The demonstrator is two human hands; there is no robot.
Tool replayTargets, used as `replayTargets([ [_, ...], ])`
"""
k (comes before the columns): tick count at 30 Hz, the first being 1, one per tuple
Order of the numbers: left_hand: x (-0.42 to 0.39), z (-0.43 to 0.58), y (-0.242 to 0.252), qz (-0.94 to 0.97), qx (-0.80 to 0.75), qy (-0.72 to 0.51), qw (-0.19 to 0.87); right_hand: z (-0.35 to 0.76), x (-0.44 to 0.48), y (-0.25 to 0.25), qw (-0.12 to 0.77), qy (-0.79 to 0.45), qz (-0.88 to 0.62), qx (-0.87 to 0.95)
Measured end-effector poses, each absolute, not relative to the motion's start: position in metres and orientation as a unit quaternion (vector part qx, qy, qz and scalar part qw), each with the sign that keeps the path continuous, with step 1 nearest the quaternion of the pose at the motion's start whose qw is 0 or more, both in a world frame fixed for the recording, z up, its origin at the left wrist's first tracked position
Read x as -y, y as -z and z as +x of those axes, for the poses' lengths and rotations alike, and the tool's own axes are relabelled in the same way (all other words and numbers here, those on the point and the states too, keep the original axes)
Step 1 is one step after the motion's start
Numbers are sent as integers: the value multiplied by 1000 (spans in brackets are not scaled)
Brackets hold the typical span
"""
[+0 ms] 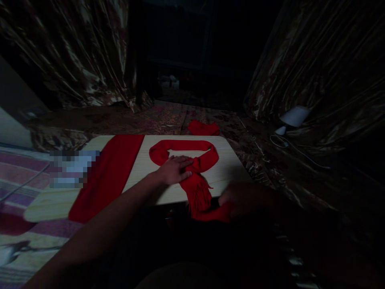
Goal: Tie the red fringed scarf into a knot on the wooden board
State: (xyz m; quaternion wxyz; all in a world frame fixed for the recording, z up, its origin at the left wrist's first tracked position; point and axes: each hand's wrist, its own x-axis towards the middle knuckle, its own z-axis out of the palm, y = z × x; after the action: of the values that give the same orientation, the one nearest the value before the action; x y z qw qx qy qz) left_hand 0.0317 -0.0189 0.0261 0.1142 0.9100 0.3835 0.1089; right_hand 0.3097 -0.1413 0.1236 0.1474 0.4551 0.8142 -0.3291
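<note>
The loop in the red scarf [207, 160] is already formed on the desk's [230, 168] right half, the flat, relaxed left hand [174, 170] resting by its crossing, but the fringe dangles past the near edge, where the dim right hand [236, 200] seemingly clutches red cloth [212, 214].

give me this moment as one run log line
left hand: flat on looped scarf | right hand: at red cloth, grip too dark to tell | table: under scarf, red strip at left
</note>
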Motion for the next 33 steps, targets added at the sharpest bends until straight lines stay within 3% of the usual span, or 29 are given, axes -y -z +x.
replayTargets([
  [3,16,34,-14,913,-386,-71,110,312,124,-138,153,256,462,-835],
  [8,-4,24,-9,903,-415,-78,81,326,95,-158,-35,-23,512,-858],
  [11,-13,18,-11,901,-422,-80,63,332,83,-149,-135,-104,542,-823],
  [13,-15,16,-11,902,-418,-88,58,333,81,-128,-139,-77,570,-806],
  [17,-12,14,-7,903,-404,-133,54,339,92,-77,-14,141,552,-821],
  [21,-9,13,-3,907,-389,-158,37,349,94,-63,-68,255,518,-813],
  [23,-10,13,-2,910,-384,-152,28,350,80,-62,-126,254,530,-799],
  [27,-10,13,-2,911,-383,-150,15,336,27,-49,-219,118,593,-766],
  [33,-14,8,-2,907,-393,-149,-1,292,-42,-17,-98,101,652,-745],
])
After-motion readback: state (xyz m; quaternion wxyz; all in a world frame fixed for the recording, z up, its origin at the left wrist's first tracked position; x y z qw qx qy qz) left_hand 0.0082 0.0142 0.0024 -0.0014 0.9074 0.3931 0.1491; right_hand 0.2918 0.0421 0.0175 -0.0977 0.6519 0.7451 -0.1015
